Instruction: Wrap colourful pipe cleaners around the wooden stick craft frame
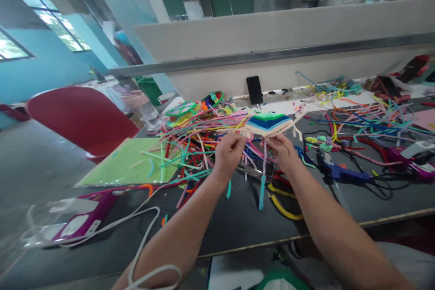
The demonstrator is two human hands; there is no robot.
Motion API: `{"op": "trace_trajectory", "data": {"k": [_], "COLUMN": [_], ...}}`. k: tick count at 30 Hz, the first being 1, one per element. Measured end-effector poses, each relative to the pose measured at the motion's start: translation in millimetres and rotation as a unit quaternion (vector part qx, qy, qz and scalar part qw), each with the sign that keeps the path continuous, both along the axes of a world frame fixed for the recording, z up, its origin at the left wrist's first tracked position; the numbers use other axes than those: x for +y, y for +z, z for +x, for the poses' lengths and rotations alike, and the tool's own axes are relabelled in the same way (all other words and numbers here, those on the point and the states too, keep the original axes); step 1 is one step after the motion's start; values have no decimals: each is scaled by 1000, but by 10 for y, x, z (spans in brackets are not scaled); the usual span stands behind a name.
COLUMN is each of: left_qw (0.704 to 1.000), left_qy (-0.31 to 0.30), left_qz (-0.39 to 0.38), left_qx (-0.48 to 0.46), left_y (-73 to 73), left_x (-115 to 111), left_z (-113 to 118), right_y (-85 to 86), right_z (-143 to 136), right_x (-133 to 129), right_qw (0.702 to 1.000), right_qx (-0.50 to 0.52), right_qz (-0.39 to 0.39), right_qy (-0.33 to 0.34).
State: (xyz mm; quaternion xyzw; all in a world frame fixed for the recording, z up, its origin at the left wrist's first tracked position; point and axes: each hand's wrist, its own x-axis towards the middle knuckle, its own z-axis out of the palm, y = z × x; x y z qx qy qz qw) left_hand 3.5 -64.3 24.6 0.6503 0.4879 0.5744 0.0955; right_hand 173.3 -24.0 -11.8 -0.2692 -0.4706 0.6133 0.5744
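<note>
A fan-shaped piece point(268, 122) of pipe cleaners, banded green, blue and cream, is held up over the table. My right hand point(281, 148) pinches it at its lower point, where a lilac and teal stem point(262, 186) hangs down. My left hand point(231, 150) is closed just left of the piece, by a cream pipe cleaner that runs leftward; what its fingers grip is too small to make out. Behind and beside my left hand lies a tangled pile of coloured pipe cleaners point(193, 145).
A black phone point(254, 90) leans at the back. To the right are a blue glue gun point(346, 174), cables and more pipe cleaners point(367, 120). On the left lie a green sheet point(118, 163), a purple power strip point(84, 219) and a white cable; a red chair point(81, 118) stands beyond.
</note>
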Motion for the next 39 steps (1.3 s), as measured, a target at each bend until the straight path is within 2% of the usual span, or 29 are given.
{"op": "trace_trajectory", "data": {"k": [3,7,10,13,18,20,21,23,25,27,30,33,36,39], "left_qw": [984,906,859,842,844,852,858,872,883,887,890,895,897,887], "left_qy": [-90,-181,-216,-208,-194,-184,-178,-170,-163,-155,-144,-135,-138,-165], "left_qz": [-130,-300,-347,-356,-340,-327,-322,-312,-306,-315,-332,-335,-340,-359], "left_qx": [-85,-236,-310,-347,-368,-365,-358,-337,-316,-299,-276,-260,-246,-237], "left_y": [-12,13,73,102,99,111,122,150,185,221,262,269,247,223], "left_x": [-137,-188,-200,-211,-201,-194,-193,-197,-213,-236,-270,-287,-290,-294], "left_z": [236,311,299,304,304,285,273,250,237,239,261,284,292,295], "right_y": [-12,8,26,16,8,25,37,72,128,206,331,415,433,406], "right_z": [-50,-101,-118,-126,-82,-20,21,115,211,289,352,370,369,343], "right_x": [-15,-67,-102,-107,-42,9,36,80,93,60,-58,-187,-248,-226], "right_qw": [1000,999,996,995,992,994,997,995,975,955,924,890,876,894], "right_qx": [15,13,0,-13,-33,-27,-14,33,80,78,-30,-143,-186,-135], "right_qz": [10,25,49,60,53,54,54,61,99,167,289,358,369,327], "right_qy": [-4,35,72,77,106,92,54,-73,-184,-233,-250,-242,-247,-275]}}
